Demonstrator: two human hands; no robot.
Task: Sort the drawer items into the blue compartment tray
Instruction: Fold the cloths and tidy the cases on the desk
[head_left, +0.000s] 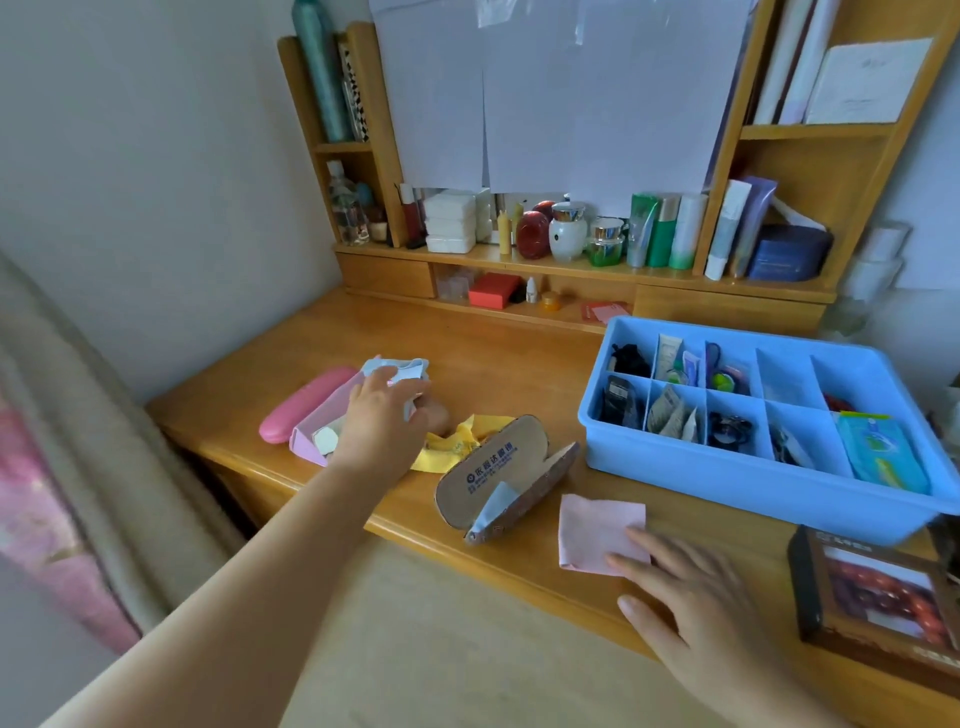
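Gripping pale cloth w/ left hand; pressing pink cloth flat w/ right hand, fingers straight.

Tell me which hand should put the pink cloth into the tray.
Right. The right hand already rests flat on the pink cloth, just in front of the tray. The left hand is far off, busy with a pale cloth.

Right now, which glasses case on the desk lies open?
The brown patterned case at the desk's front edge gapes open; the pink case farther left is closed.
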